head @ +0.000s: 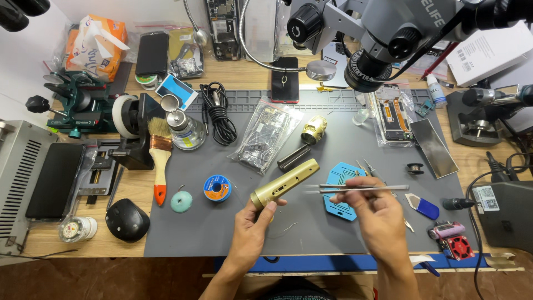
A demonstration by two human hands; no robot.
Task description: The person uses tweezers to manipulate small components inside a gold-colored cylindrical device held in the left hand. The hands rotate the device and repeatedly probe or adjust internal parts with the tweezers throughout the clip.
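Left hand [248, 230] fingers clamped on one gold tube [284, 184]; right hand [373, 208] fingers pinch one tweezers [355, 188].

Bare grey mat [183, 236] lies open left of the left hand [251, 230]; a solder spool [216, 188], blue hexagonal holder [340, 179] and microscope head [383, 33] crowd the centre.

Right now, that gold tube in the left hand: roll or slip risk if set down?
The gold tube looks round and smooth, so it would probably roll on the flat grey mat. Its metallic sheen suggests a stiff, somewhat slippery body. The left hand grips only one end, so it may tip.
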